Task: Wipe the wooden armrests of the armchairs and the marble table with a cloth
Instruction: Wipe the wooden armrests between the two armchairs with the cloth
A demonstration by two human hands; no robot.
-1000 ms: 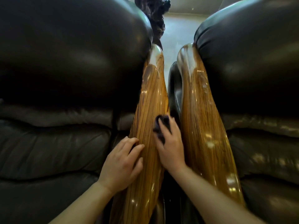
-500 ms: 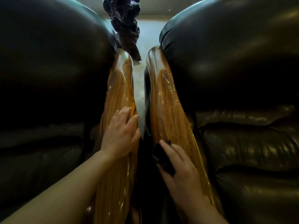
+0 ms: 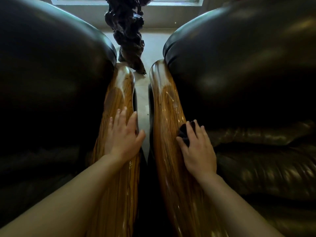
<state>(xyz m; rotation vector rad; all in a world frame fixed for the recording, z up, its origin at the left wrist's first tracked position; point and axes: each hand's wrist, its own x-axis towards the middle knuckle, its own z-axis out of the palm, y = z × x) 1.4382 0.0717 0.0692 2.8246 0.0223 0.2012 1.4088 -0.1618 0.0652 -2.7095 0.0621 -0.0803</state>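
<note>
Two glossy striped wooden armrests run side by side up the middle of the view. My left hand [image 3: 123, 134] lies flat with spread fingers on the left armrest [image 3: 118, 93], holding nothing. My right hand [image 3: 198, 147] presses a small dark cloth [image 3: 183, 133] onto the right armrest [image 3: 168, 106], near its right edge beside the leather. Most of the cloth is hidden under my fingers. The marble table is not in view.
A dark leather armchair back [image 3: 51, 69] fills the left side, and another one [image 3: 239, 65] fills the right. A narrow gap with pale floor [image 3: 142, 108] separates the armrests. A dark gnarled carved wood piece [image 3: 127, 31] stands behind them, below a window ledge.
My right hand has carried the cloth from the inner side of the left armrest across to the right armrest. My left hand has slid up along the left armrest. The view has shifted.
</note>
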